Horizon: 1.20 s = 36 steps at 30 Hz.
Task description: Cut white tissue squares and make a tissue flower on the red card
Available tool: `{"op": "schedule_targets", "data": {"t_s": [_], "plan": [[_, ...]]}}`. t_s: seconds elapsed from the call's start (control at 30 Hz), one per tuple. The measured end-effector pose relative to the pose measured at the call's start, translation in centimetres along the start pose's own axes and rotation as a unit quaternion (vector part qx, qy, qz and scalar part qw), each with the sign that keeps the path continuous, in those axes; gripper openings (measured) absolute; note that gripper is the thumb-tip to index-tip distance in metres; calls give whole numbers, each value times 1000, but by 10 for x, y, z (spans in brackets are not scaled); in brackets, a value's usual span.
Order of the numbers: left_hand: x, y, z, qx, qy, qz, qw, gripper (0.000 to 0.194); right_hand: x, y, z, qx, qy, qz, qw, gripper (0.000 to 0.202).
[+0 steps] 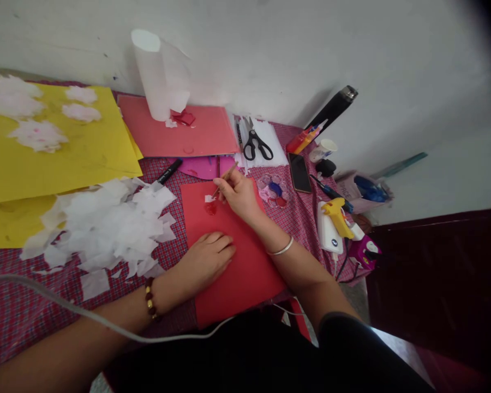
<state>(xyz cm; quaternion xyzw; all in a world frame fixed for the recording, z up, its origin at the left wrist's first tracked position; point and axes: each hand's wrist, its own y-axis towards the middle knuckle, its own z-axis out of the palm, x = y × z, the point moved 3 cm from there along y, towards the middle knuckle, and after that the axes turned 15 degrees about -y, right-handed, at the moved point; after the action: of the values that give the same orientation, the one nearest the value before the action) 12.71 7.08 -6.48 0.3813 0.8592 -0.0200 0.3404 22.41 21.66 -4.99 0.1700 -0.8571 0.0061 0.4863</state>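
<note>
My right hand (239,194) is closed on a thin stick (230,170), whose lower end meets a small white paper piece (209,198) on the red sheet (245,267). Just below that piece is a glossy red patch (210,208). Palm down, my left hand (208,259) lies on the red sheet with its fingers stretched out and holds nothing. A heap of white paper pieces (114,221) spreads over the checked cloth to the left.
Behind stand a white paper roll (151,76) on a red folder (208,131) and black scissors (256,143). Yellow sheets (65,169) lie at left. To the right are a phone (300,173), a yellow glue gun (337,216) and a paper cup (324,149).
</note>
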Motion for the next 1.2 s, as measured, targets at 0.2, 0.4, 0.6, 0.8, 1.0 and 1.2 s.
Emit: {"op": "schedule_targets", "data": {"t_s": [0.2, 0.4, 0.6, 0.8, 1.0, 1.2], "plan": [[0, 1, 1, 6, 3, 3, 1000, 19, 0, 1, 3, -5, -44, -25, 999, 27], [0, 1, 1, 10, 9, -4, 1000, 19, 1, 1, 6, 1, -141, -41, 989, 21], [-2, 1, 1, 17, 22, -5, 1000, 20, 23, -4, -9, -9, -130, -111, 985, 22], [0, 1, 1, 19, 25, -5, 1000, 21, 42, -3, -60, -107, 134, -68, 983, 36], [-10, -1, -6, 16, 40, 23, 999, 25, 2, -23, -43, -34, 343, 143, 928, 35], [7, -13, -72, -4, 110, -74, 991, 29, -28, -34, -15, 11, 424, 247, 871, 24]]}}
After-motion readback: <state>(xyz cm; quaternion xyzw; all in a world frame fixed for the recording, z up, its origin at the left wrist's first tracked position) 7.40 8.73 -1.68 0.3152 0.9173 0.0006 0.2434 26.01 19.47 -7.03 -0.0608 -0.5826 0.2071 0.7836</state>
